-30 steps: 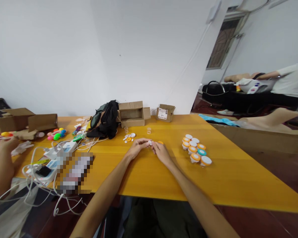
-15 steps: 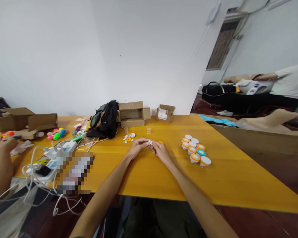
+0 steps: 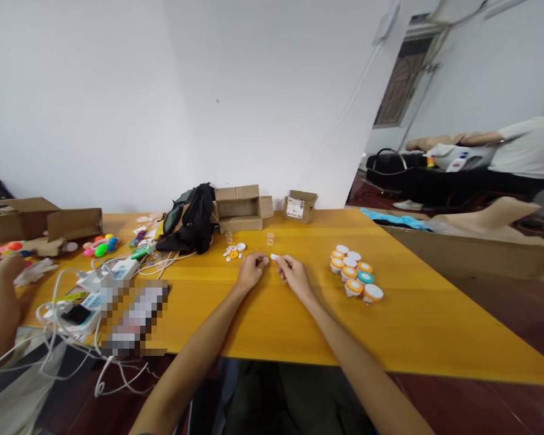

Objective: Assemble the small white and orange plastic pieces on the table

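Observation:
My right hand pinches a small white plastic piece over the middle of the table. Just left of it, my left hand has its fingers closed on a small clear-and-white round part, too small to name for certain. A narrow gap separates the two pieces. Beyond my left hand lies a loose group of small white and orange plastic parts. Two clear plastic cups, one on the left and one on the right, stand farther back. To the right sit several clear containers with orange, white and teal lids.
Cardboard boxes and a black bag line the wall. On the left are a power strip with tangled white cables, a phone, colourful balls and another person's arm. Another person sits far right.
My hands have drawn slightly apart from where they met on one white piece. The white piece is now in my right fingers, and a small round part shows in my left.

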Motion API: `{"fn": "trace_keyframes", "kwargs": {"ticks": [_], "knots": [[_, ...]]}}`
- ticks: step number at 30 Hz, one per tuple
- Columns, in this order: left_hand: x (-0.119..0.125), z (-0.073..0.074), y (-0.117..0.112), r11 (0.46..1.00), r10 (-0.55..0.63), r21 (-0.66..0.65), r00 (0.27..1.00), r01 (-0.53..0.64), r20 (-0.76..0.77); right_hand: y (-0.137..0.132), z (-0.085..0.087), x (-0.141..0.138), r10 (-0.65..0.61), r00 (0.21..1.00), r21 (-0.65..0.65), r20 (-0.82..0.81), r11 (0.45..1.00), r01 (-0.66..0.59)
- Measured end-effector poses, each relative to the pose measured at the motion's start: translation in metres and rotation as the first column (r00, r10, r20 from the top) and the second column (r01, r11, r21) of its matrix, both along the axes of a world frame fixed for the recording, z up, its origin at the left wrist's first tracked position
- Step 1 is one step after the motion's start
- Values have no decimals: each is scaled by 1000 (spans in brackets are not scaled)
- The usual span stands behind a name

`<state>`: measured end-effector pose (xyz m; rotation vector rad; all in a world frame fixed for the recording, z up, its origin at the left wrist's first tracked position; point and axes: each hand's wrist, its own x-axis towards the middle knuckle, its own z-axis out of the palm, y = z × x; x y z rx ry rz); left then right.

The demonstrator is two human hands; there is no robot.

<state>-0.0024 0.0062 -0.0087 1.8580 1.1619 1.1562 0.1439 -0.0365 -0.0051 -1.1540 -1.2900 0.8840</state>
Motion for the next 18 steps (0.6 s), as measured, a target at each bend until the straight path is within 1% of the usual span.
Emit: {"fn": "trace_keyframes", "kwargs": {"ticks": [3,6,8,10,12,14,16,18], "knots": [[-1,-5,2,996,64,66,997,-62,-29,1,-4,0,13,1000,-1,6,1000,-13],[-2,-5,1,990,113,84,994,-113,12,3,-8,0,25,1000,0,14,1000,-25],[-2,-2,-1,991,102,80,993,-107,58,5,-10,0,30,1000,0,9,1000,-30],[-1,3,-4,998,40,51,994,-46,100,6,-11,0,33,999,-3,-4,999,-33],[0,7,-7,998,-58,-12,991,60,123,6,-11,1,39,999,-9,-13,999,-39],[1,10,-9,986,-140,-73,979,152,151,6,-10,1,55,998,-17,-16,998,-55],[2,11,-10,976,-168,-103,966,191,195,5,-9,1,76,997,-25,-15,997,-76],[2,11,-9,976,-159,-111,958,190,238,5,-7,1,94,995,-26,-13,995,-95]]}}
